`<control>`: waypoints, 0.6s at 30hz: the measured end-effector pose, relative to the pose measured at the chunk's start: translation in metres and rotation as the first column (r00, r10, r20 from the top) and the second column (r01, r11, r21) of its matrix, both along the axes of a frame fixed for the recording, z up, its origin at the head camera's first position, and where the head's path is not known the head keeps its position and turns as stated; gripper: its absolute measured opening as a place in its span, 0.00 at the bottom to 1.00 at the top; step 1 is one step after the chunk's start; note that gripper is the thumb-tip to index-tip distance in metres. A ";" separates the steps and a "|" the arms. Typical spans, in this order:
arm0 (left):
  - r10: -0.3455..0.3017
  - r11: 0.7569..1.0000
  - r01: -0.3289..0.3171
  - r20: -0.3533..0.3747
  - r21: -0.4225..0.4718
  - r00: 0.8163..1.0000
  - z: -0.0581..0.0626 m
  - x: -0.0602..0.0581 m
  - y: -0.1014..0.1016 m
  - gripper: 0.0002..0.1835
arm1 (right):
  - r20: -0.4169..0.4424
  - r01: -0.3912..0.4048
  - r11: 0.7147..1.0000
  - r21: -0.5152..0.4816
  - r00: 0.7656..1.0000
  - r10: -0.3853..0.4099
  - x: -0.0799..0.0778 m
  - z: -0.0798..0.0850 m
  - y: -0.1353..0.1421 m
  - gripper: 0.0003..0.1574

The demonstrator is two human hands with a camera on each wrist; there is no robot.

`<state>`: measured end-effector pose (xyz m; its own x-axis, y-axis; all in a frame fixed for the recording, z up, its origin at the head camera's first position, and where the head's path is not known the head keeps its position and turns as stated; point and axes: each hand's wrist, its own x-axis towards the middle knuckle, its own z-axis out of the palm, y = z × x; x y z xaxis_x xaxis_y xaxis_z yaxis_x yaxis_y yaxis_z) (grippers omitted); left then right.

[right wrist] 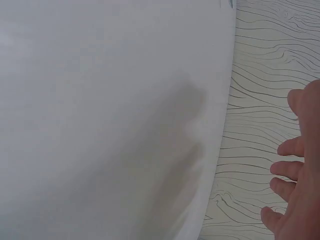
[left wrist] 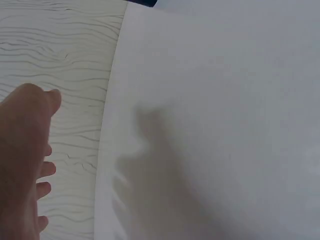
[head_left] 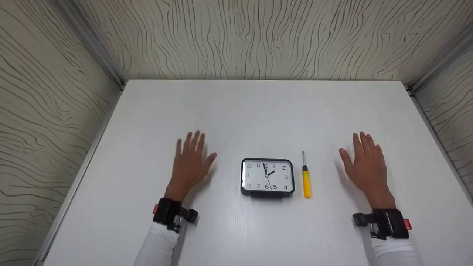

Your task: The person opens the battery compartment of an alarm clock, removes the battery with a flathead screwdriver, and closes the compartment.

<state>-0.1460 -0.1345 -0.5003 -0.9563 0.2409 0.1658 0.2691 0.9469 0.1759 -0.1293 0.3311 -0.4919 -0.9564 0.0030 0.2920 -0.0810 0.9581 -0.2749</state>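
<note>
A white table is being viewed from above, walled in at the back and sides by panels with a wavy wood-grain print. A black-framed rectangular clock is being shown lying face up near the middle of the table, and a screwdriver with a yellow handle is lying just beside it at 3 o'clock, its metal tip pointing toward 12 o'clock.

The left hand is being held palm down over the table at 9 o'clock from the clock, near it but apart, with the fingers straight and spread and nothing being gripped. The right hand is being held the same way at 3 o'clock from the screwdriver, fingers extended and loosely together, nothing being held. A black strapped device is being worn on each wrist above a white sleeve.

In the wrist views only bare tabletop, the hands' shadows and the patterned wall are being shown beside the outstretched fingers.
</note>
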 end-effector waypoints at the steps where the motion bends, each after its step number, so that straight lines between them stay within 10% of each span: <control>1: -0.073 0.997 0.072 0.017 0.011 0.997 -0.002 0.004 0.010 0.39 | 0.002 0.003 1.000 0.002 1.000 -0.003 0.001 -0.001 0.000 0.40; 6: -0.409 0.909 0.386 0.153 0.157 0.900 -0.003 0.025 0.057 0.47 | 0.025 -0.010 1.000 -0.011 1.000 0.011 0.004 -0.006 -0.007 0.41; 11: -0.435 0.889 0.388 0.184 0.242 0.881 -0.001 0.034 0.075 0.55 | 0.109 -0.166 0.967 -0.192 0.976 0.190 0.012 -0.005 -0.038 0.44; 16: -0.420 0.892 0.361 0.205 0.272 0.884 -0.002 0.033 0.079 0.56 | 0.262 -0.434 0.792 -0.429 0.780 0.568 0.024 -0.001 -0.087 0.68; 18: -0.427 0.891 0.375 0.191 0.256 0.884 -0.002 0.032 0.082 0.57 | 0.274 -0.488 0.768 -0.415 0.738 0.617 0.024 -0.001 -0.101 0.74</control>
<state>-0.1144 -0.0525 -0.5024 -0.8013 0.5972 0.0361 0.5436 0.7016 0.4607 -0.1053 0.2299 -0.4925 -0.8433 -0.5374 -0.0095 -0.3994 0.6384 -0.6580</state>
